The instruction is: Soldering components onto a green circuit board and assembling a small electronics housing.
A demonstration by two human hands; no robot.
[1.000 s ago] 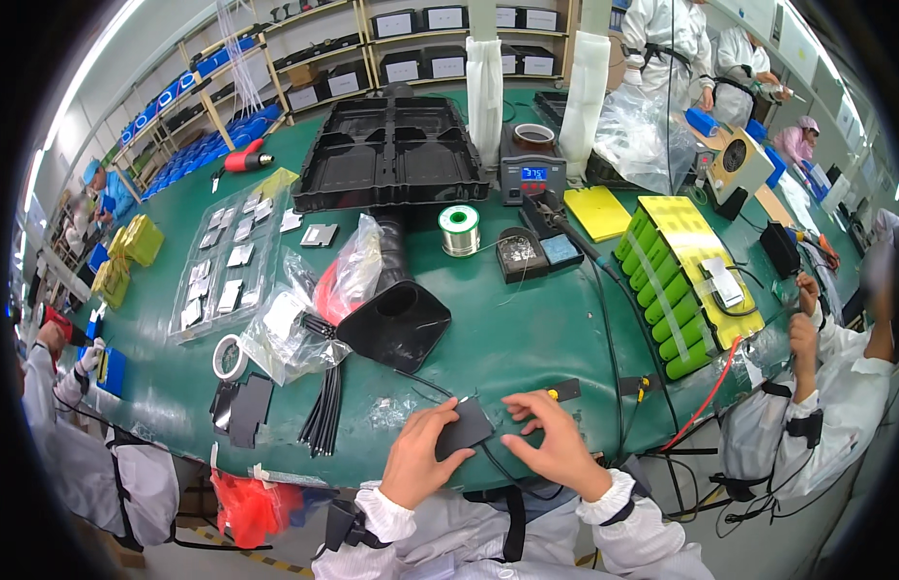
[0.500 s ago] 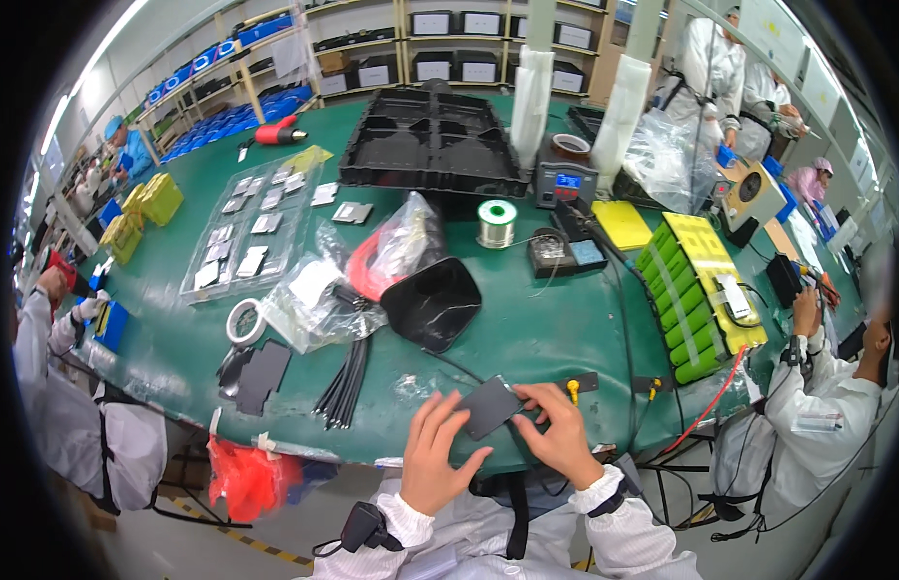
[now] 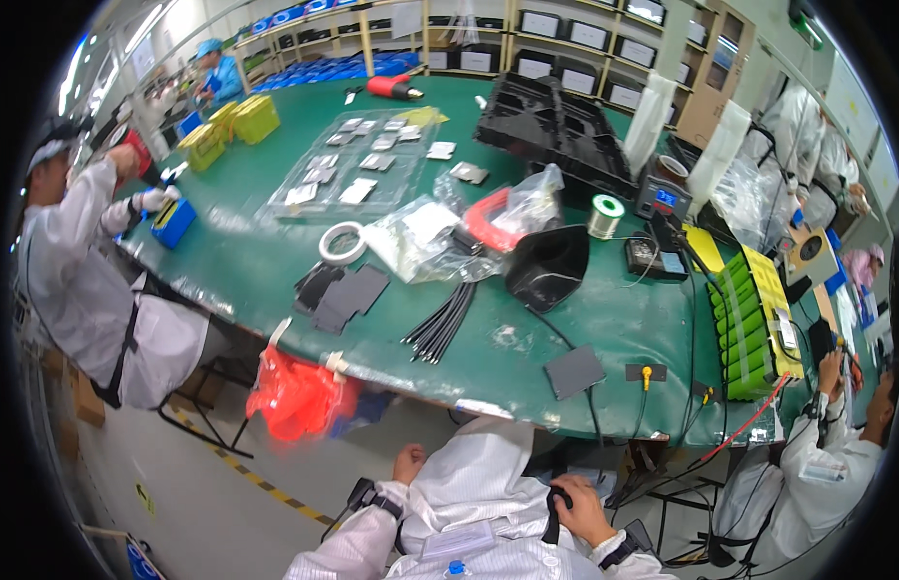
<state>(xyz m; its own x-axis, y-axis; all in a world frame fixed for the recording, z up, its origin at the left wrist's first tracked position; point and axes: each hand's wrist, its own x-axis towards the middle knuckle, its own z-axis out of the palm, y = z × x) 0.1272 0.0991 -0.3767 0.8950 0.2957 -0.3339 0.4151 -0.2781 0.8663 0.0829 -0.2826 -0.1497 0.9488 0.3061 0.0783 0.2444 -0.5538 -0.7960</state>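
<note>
Both my hands are down at my lap, below the table edge. My left hand [image 3: 408, 464] rests curled against the white coat [image 3: 478, 464], and I see nothing in it. The fingers of my right hand [image 3: 585, 510] are bent around a black strap [image 3: 552, 527] at the coat's right side. On the table in front of me a dark grey square sheet [image 3: 575, 372] lies flat, with a black cable passing by it. Right of it sit two small dark pieces with yellow connectors, one of them a connector plate [image 3: 647, 373].
A green battery pack [image 3: 749, 329] stands at the right, near a soldering station [image 3: 662, 198] and solder spool [image 3: 605, 217]. Black tubes [image 3: 442, 324], grey sheets [image 3: 348, 298], a tape roll [image 3: 343, 244] and a clear tray [image 3: 348, 164] lie leftward. Co-workers sit at both sides.
My hands have left the dark grey sheet and dropped to my lap; the sheet now lies on the table. The view has turned left.
</note>
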